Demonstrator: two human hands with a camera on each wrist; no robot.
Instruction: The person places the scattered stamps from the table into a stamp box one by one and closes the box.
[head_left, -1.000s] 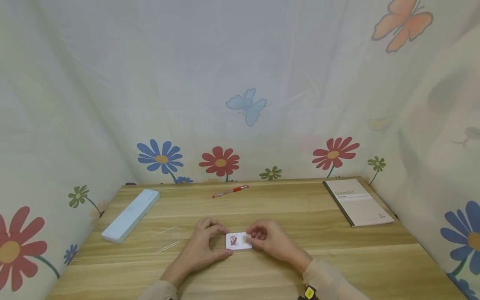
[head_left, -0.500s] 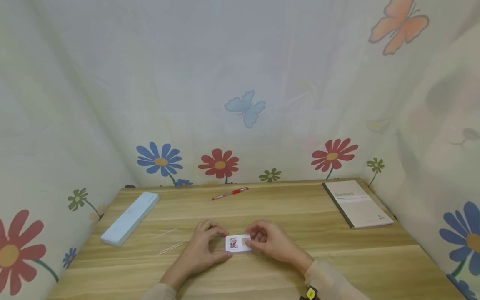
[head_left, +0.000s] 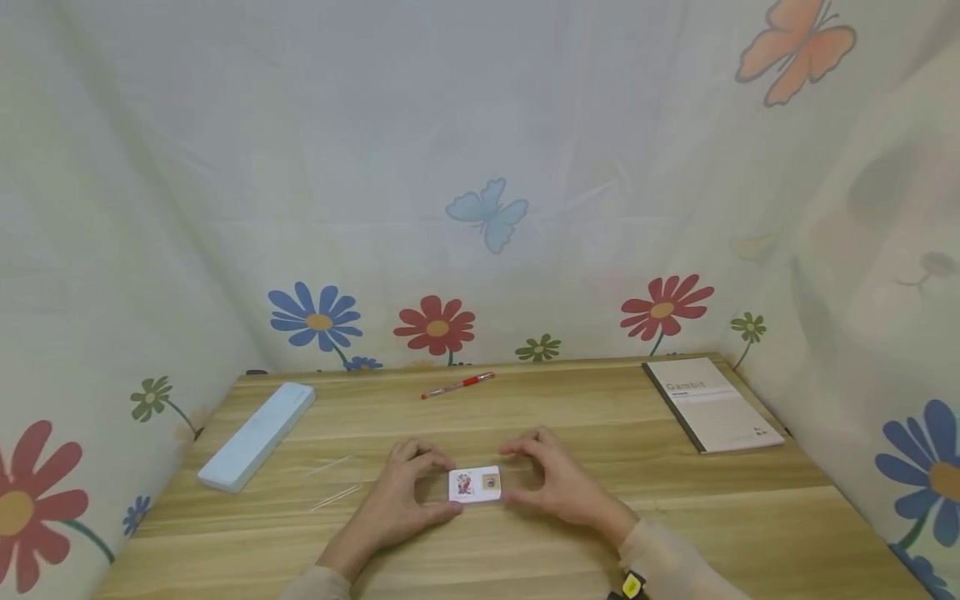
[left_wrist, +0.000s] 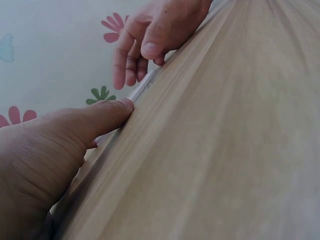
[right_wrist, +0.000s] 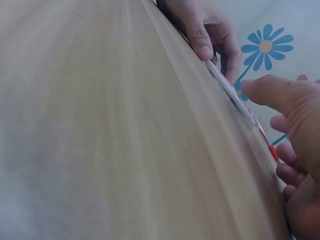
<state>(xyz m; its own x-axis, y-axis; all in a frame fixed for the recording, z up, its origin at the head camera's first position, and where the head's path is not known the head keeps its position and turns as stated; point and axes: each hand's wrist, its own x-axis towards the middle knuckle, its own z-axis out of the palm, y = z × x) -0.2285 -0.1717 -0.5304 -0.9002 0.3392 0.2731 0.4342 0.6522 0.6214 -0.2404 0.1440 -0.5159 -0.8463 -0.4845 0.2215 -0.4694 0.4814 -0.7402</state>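
A small flat white piece (head_left: 475,485), like a card or thin box, lies on the table with a red figure and a gold square printed on its top. My left hand (head_left: 401,493) holds its left end, thumb at the near corner and fingers at the far one. My right hand (head_left: 558,483) is spread at the right end, thumb tip close to the near right corner and fingers raised apart. From the right wrist camera, the white piece (right_wrist: 230,92) shows edge-on, and my right thumb (right_wrist: 272,92) stands over its end.
A red pen (head_left: 457,386) lies at the back of the wooden table (head_left: 375,417). Off to the left are a pale blue long case (head_left: 258,437) and some thin pale strips (head_left: 336,497), too faint to identify. A notebook (head_left: 716,406) lies at the far right, before a flowered curtain.
The right hand has let go of the white piece's right end and opened, its fingers drawing back to the right and uncovering the gold square. The left hand keeps its hold.
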